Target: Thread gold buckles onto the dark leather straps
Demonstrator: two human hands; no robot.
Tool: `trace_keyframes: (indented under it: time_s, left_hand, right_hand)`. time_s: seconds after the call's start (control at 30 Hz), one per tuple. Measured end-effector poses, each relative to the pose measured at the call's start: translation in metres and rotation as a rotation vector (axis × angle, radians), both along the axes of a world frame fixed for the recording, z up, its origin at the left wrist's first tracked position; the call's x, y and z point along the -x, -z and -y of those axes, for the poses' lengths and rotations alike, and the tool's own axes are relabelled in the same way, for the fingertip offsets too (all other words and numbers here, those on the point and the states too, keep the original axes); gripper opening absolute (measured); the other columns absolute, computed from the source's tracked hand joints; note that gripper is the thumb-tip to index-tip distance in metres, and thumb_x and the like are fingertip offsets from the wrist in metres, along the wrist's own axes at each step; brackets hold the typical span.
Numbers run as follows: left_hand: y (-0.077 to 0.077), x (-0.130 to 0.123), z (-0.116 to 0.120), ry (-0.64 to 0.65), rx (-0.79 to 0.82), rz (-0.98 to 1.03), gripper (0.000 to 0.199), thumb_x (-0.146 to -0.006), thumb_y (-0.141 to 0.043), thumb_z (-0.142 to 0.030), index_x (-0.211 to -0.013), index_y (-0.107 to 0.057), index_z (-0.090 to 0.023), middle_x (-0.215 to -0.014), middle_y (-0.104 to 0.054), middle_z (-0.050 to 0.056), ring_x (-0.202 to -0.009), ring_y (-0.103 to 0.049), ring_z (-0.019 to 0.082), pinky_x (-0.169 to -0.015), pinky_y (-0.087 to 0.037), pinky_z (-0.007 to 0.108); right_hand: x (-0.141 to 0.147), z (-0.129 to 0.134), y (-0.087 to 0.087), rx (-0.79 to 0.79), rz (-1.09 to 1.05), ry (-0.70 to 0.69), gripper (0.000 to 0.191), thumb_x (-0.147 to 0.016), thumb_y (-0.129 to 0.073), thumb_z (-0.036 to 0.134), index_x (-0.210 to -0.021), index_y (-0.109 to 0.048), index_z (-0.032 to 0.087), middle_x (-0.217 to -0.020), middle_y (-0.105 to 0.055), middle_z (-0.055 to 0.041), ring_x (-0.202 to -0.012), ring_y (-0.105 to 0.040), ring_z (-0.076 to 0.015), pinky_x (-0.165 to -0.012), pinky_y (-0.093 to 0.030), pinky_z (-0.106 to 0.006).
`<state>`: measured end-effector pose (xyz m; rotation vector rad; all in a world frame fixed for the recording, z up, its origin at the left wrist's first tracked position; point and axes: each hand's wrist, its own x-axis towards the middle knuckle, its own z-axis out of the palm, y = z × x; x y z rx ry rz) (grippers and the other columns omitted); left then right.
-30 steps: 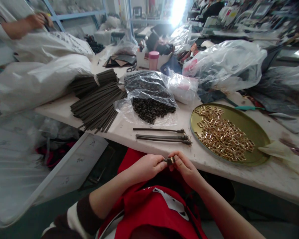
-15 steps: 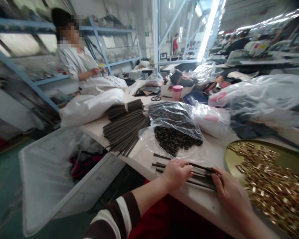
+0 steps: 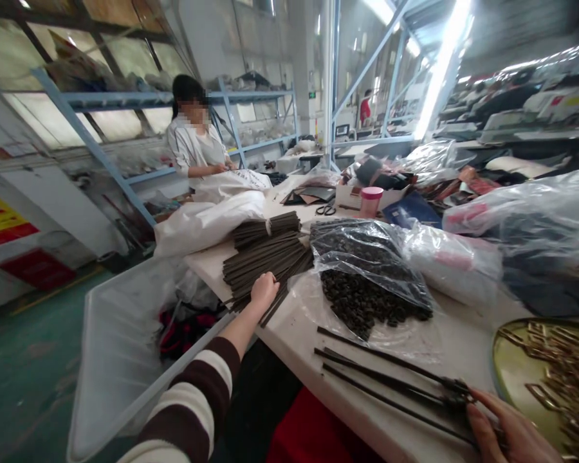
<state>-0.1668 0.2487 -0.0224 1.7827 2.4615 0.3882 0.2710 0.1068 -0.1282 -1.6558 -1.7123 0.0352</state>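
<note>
At the table's edge my left hand (image 3: 264, 290) reaches over a fanned pile of dark narrow strips (image 3: 251, 265). Its fingers are curled closed against the pile; the fingertips are hidden, so I cannot tell what they hold. My right hand (image 3: 506, 424) is low on the right, closed around the near ends of several dark strips (image 3: 386, 376) that lie spread on the table. Small dark pieces bunch at those ends, partly covered by the fingers. Beyond these strips, a clear plastic bag (image 3: 367, 247) spills small black pieces (image 3: 371, 299).
A yellowish tray (image 3: 504, 354) of gold-coloured metal buckles (image 3: 572, 386) stands at right. A white bin (image 3: 94, 360) sits below the table's left edge. Scissors (image 3: 325, 209) and a pink-lidded jar (image 3: 370, 202) lie farther back. Another person (image 3: 200, 138) works behind white sacks (image 3: 212, 218).
My left hand has left the strips in front of me and moved left onto the fanned pile. My right hand keeps hold of its strips. The view has shifted.
</note>
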Motion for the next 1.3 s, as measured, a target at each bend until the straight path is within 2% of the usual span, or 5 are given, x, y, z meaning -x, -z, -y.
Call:
trace_keyframes:
  time_s: [0.43,0.67,0.9,1.07,1.3]
  left_hand:
    - [-0.060,-0.040,0.100,0.218,-0.150,0.251,0.028,-0.092,-0.024,-0.033,-0.093,-0.047,-0.018,-0.080,-0.060,0.004,-0.078,-0.057,0.015,-0.073,-0.039,0.025]
    - [-0.036,-0.116,0.209,0.675,0.346,0.922,0.030,-0.086,-0.035,-0.041,-0.073,-0.047,-0.016,-0.058,-0.050,-0.003,-0.049,-0.045,0.009,-0.049,-0.034,0.021]
    - [-0.037,-0.158,0.185,0.389,0.564,1.554,0.022,-0.076,-0.046,-0.022,-0.095,-0.051,-0.012,-0.065,-0.057,-0.001,-0.042,-0.048,0.004,-0.040,-0.034,0.015]
    - [-0.039,-0.160,0.159,0.156,0.572,1.705,0.022,-0.075,-0.045,-0.012,-0.094,-0.055,-0.010,-0.068,-0.059,0.001,-0.047,-0.053,0.004,-0.038,-0.035,0.012]
    - [-0.029,-0.158,0.138,0.070,0.589,1.761,0.022,-0.075,-0.047,-0.012,-0.095,-0.056,-0.011,-0.069,-0.060,0.002,-0.049,-0.054,0.006,-0.038,-0.038,0.012]
  right_hand:
    - [0.042,0.034,-0.076,-0.093,-0.145,0.046,0.041,-0.083,-0.037,0.049,-0.096,-0.057,0.016,-0.093,-0.060,-0.0131,-0.085,-0.057,-0.0264,-0.079,-0.044,-0.043]
    - [0.088,0.030,-0.132,0.238,-0.888,-0.203,0.034,-0.081,-0.046,0.053,-0.090,-0.048,0.020,-0.049,-0.041,0.0076,-0.039,-0.037,-0.0096,-0.039,-0.030,-0.022]
    - [0.099,-0.004,-0.117,0.392,-0.448,-0.338,0.034,-0.087,-0.034,0.045,-0.091,-0.054,0.017,-0.056,-0.053,0.0016,-0.050,-0.051,-0.0135,-0.048,-0.039,-0.024]
    - [0.083,-0.067,-0.103,0.325,0.151,-0.197,0.024,-0.086,-0.039,0.026,-0.097,-0.057,0.016,-0.090,-0.062,-0.0078,-0.079,-0.059,-0.0176,-0.069,-0.041,-0.026]
    - [0.089,-0.114,-0.083,0.405,0.296,-0.249,0.013,-0.079,-0.049,0.019,-0.083,-0.061,0.018,-0.087,-0.058,-0.0090,-0.076,-0.058,-0.0206,-0.064,-0.036,-0.028]
